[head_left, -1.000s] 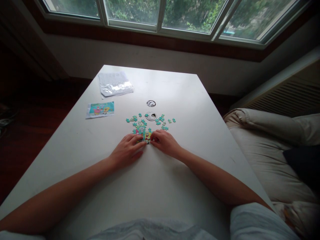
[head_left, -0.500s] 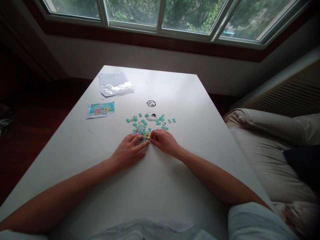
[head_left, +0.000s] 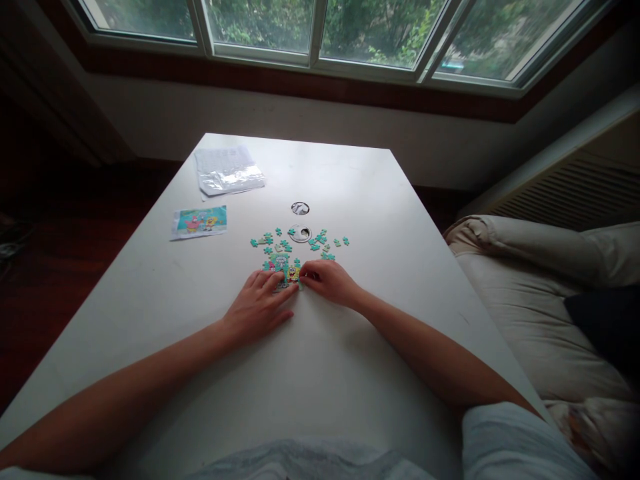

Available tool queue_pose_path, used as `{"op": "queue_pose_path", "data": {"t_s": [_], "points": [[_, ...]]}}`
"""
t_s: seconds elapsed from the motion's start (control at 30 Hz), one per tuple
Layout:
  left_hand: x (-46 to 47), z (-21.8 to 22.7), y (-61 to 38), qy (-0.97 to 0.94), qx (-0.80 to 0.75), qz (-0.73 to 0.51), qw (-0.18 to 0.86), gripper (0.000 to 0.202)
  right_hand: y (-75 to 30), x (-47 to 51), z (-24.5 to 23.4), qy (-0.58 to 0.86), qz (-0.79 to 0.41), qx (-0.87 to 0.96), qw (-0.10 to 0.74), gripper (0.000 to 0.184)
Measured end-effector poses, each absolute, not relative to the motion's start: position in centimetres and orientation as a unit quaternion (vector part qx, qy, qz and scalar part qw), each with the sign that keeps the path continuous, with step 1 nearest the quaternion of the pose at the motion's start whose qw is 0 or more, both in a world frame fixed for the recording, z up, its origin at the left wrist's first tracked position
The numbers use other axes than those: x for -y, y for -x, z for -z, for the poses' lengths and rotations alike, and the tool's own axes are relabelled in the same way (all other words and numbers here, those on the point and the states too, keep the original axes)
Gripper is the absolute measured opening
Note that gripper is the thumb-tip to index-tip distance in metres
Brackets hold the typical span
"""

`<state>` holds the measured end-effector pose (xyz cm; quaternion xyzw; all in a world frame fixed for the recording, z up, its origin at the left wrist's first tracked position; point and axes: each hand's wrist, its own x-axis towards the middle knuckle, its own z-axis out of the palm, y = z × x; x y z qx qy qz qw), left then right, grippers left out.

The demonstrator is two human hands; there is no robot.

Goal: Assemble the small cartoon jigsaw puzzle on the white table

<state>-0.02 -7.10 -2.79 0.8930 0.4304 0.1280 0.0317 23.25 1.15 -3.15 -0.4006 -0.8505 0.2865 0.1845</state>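
Partly joined cartoon jigsaw puzzle in green, yellow and pink (head_left: 281,261): laid flat between the two hands; its lower left part is covered by the left fingers, its right edge met by the right fingertips.
Turquoise rectangular picture sheet with a pale border (head_left: 203,221): placed near the left table edge, printed with cartoon figures.
Clear, crinkled plastic sleeve with white paper (head_left: 230,175): laid beyond the sheet, window light reflected in its folds.
Left hand (head_left: 256,301): fingers loosely spread, palm down, rested over the puzzle.
Small, knobbed green loose pieces (head_left: 254,243): scattered beyond the puzzle and to both sides.
Smooth, glossy white table (head_left: 360,193): pierced by two round openings, the nearer one fitted with a ring-shaped cover (head_left: 296,237).
Right hand (head_left: 327,280): fingers curled, thumb and forefinger drawn close together; whether a piece is pinched cannot be told.
Beige, creased fabric sofa (head_left: 525,307): seen beside the table.
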Motion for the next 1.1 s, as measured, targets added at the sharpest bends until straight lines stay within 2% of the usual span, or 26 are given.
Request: {"op": "queue_pose_path", "data": {"t_s": [0.3,0.5,0.77,0.97,1.1], "points": [[7.2,2.3,0.1,-0.896,-0.424,-0.122,0.042,0.042,-23.5,-1.6,3.8,0.415,-0.349,0.803,0.247,0.017],[7.8,2.3,-0.2,-0.897,-0.427,-0.109,0.026,0.042,-23.2,-2.4,4.0,0.414,-0.292,0.817,0.275,0.013],[9.1,2.2,-0.3,-0.884,-0.454,-0.111,0.001,0.037,-20.2,-5.4,3.5,0.364,-0.197,0.876,0.247,0.013],[9.3,2.4,-0.2,-0.886,-0.452,-0.106,0.0,0.04,-17.3,-8.1,4.5,0.374,-0.141,0.894,0.202,0.023],[9.8,2.5,-0.4,-0.891,-0.442,-0.104,0.004,0.045,-16.7,-8.8,4.9,0.385,-0.129,0.895,0.186,0.021]]}}
